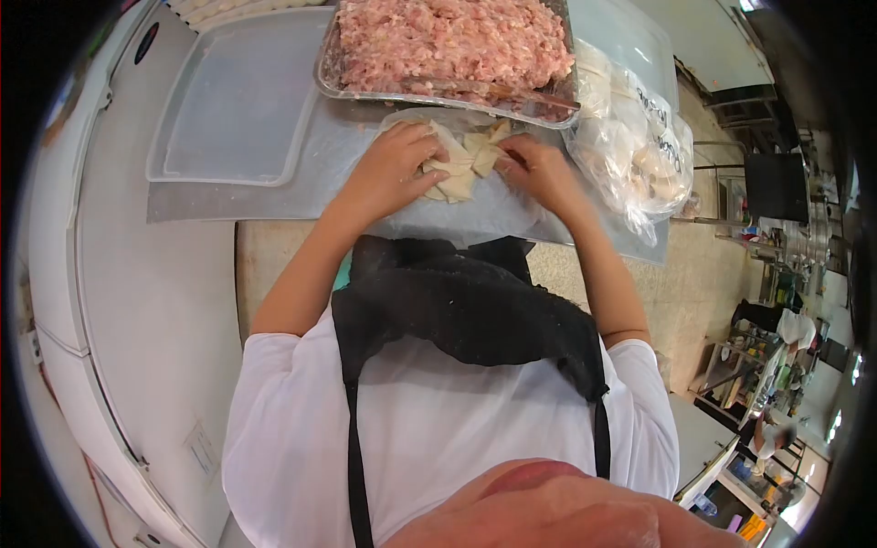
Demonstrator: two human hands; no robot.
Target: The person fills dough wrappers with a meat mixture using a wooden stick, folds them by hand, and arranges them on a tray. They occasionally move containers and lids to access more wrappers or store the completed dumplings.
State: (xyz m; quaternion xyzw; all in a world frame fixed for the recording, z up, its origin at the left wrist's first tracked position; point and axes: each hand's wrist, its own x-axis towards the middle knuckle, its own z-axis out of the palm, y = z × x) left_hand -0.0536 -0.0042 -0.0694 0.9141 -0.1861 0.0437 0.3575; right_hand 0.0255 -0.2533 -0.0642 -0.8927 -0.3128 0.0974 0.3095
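Observation:
Thin pale dough wrappers (449, 183) lie loosely overlapping on a piece of clear plastic at the table's near side. My left hand (399, 172) curls over their left part, its fingers bent onto the dough. At the right edge, the fingers of my right hand (539, 173) pinch a corner of a folded wrapper (485, 153). Just beyond both hands stands a metal tray (333, 84) heaped with raw minced meat (452, 41). A dark flat strip, perhaps a utensil, lies along the tray's near side, partly in the meat.
Left of the tray lies a translucent plastic lid (233, 100). Rows of pale rounded pieces (215, 9) show at the top left. A knotted plastic bag (639, 137) with black writing sits on the right. A white appliance (151, 301) borders my left; shelves and people are farther right.

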